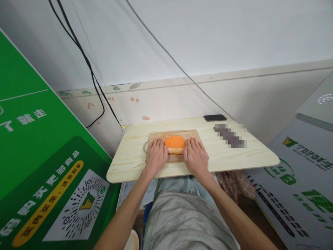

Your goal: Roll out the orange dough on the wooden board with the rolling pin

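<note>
A flattened piece of orange dough (174, 141) lies on a wooden cutting board (192, 133). Across its near edge runs a pale wooden rolling pin (176, 150), with only its middle showing between my hands. My left hand (157, 155) covers the pin's left end, fingers together and bent over it. Over the right end, my right hand (196, 154) grips in the same way. Both palms face down, and the pin's ends are hidden beneath them.
The board, with a metal ring handle (146, 146) on its left, rests on a light wood-grain table (125, 156). A black phone (215, 117) lies at the back edge. To the right is a blurred dark object (230, 136). Green panels (85, 152) stand close on the left.
</note>
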Available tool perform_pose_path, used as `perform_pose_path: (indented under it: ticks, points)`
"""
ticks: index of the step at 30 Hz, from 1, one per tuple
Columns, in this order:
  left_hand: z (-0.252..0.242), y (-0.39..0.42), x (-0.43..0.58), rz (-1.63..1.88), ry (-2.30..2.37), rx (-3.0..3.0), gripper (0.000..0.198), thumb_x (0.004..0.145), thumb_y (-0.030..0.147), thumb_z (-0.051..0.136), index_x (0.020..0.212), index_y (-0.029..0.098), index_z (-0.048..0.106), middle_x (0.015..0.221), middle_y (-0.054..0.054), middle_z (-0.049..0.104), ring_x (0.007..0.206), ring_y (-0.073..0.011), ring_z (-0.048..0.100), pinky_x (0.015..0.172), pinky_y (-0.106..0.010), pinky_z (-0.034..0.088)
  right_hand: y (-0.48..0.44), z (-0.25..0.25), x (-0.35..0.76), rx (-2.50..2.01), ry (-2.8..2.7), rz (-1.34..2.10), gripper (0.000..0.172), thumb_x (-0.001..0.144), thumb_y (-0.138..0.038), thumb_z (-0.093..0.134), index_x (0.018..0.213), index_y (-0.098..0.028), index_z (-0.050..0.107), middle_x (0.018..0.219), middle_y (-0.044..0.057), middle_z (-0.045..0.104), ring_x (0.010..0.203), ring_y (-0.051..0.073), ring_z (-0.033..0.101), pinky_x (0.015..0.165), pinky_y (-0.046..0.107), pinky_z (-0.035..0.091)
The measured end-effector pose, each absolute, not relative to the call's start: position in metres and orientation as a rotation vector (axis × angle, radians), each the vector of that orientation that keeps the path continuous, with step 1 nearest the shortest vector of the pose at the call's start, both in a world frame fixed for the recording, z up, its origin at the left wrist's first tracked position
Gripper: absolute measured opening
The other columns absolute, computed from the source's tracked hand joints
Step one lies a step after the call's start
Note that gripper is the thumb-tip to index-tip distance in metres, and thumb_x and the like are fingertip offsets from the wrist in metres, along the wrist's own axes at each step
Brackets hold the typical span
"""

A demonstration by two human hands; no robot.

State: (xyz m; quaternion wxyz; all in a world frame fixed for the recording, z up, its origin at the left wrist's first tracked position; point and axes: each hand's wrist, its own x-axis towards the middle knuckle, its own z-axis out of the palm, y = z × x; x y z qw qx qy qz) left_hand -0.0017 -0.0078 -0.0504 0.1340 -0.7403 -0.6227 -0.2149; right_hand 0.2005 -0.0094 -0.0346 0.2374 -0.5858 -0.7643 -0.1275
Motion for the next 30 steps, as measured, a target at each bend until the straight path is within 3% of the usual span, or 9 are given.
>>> perform_pose_path:
  ticks: [8,12,14,18,22,25,30]
  points:
    - [-0.051,-0.014,-0.001,-0.660,-1.836,-2.140,0.054,0.111,0.027,0.029,0.152,0.005,0.056,0.156,-0.021,0.061,0.153,-0.0323,0.050,0.128,-0.052,0.038,-0.012,-0.035,0.201,-1.589,-2.101,-0.397,0.055,0.109,-0.026,0.034,0.150,0.002,0.058,0.156,0.027,0.060,0.149,0.034,0.054,0.126,0.047,0.034]
    - [-0.042,0.002,-0.002,-0.586,-1.878,-2.177,0.057,0.110,0.028,0.027,0.154,0.001,0.053,0.156,-0.023,0.061,0.151,-0.0347,0.052,0.126,-0.052,0.039,0.014,-0.025,0.204,-1.597,-2.215,-0.310,0.052,0.108,-0.025,0.035,0.144,-0.004,0.065,0.153,0.021,0.064,0.152,0.033,0.049,0.123,0.043,0.036]
    - [-0.039,0.015,-0.002,-0.570,-1.914,-2.173,0.061,0.109,0.029,0.028,0.159,-0.001,0.046,0.160,-0.025,0.057,0.154,-0.0361,0.048,0.127,-0.053,0.037,0.032,-0.020,0.204,-1.596,-2.235,-0.332,0.055,0.108,-0.027,0.036,0.154,-0.006,0.058,0.162,0.020,0.057,0.157,0.035,0.041,0.124,0.046,0.035]
    - [-0.031,0.044,-0.002,-0.555,-2.051,-2.130,0.065,0.107,0.028,0.031,0.162,-0.004,0.038,0.164,-0.027,0.051,0.160,-0.0372,0.039,0.127,-0.053,0.036,0.069,-0.016,0.201,-1.644,-2.264,-0.314,0.056,0.109,-0.033,0.038,0.160,-0.016,0.054,0.164,0.017,0.055,0.158,0.037,0.039,0.122,0.050,0.036]
    - [-0.019,0.068,-0.003,-0.510,-2.216,-2.091,0.064,0.105,0.030,0.035,0.164,0.004,0.039,0.160,-0.024,0.057,0.160,-0.0356,0.039,0.125,-0.051,0.038,0.099,-0.011,0.196,-1.684,-2.297,-0.244,0.052,0.112,-0.034,0.032,0.155,-0.021,0.059,0.154,0.016,0.064,0.152,0.036,0.044,0.118,0.051,0.039]
    - [-0.011,0.083,-0.006,-0.514,-2.278,-2.106,0.061,0.105,0.031,0.036,0.163,0.011,0.040,0.155,-0.024,0.060,0.153,-0.0351,0.047,0.119,-0.053,0.043,0.118,-0.002,0.191,-1.719,-2.353,-0.171,0.048,0.113,-0.032,0.030,0.143,-0.018,0.065,0.141,0.019,0.070,0.140,0.038,0.054,0.108,0.052,0.045]
    - [-0.002,0.107,-0.007,-0.543,-2.386,-2.035,0.048,0.107,0.031,0.033,0.146,0.015,0.055,0.146,-0.023,0.066,0.139,-0.0369,0.058,0.113,-0.058,0.045,0.139,0.009,0.185,-1.729,-2.355,-0.150,0.046,0.114,-0.028,0.026,0.134,-0.015,0.066,0.129,0.023,0.072,0.124,0.037,0.061,0.101,0.051,0.047]
